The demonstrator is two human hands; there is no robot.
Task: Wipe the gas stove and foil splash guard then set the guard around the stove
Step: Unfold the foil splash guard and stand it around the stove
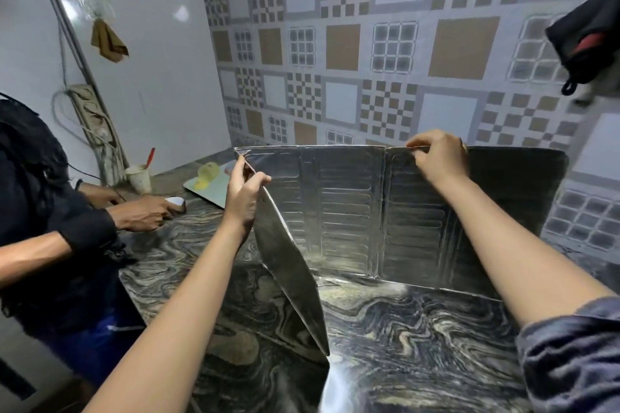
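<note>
**A:** Where can a hand actually get through here?

**B:** Mostly from the front. The foil guard [349, 208] stands in a rough U on the counter [419, 329], open toward the camera, and the marble inside it shows bare. The back panels stand just in front of the tiled wall [335, 43], so that way's blocked.

**A:** And the sides?

**B:** The left wing angles in toward the middle and cuts across the left part of that pocket. The left hand [243, 198] grips its top edge. The right wing closes off the right, and the right hand [439, 157] pinches the back panel's top edge. Left of the guard it's crowded: another person's hand [147, 211], a cup [139, 178] and a flat board [208, 188]. Above the rim it's open, apart from a black bag [587, 37] hanging at upper right.
</note>
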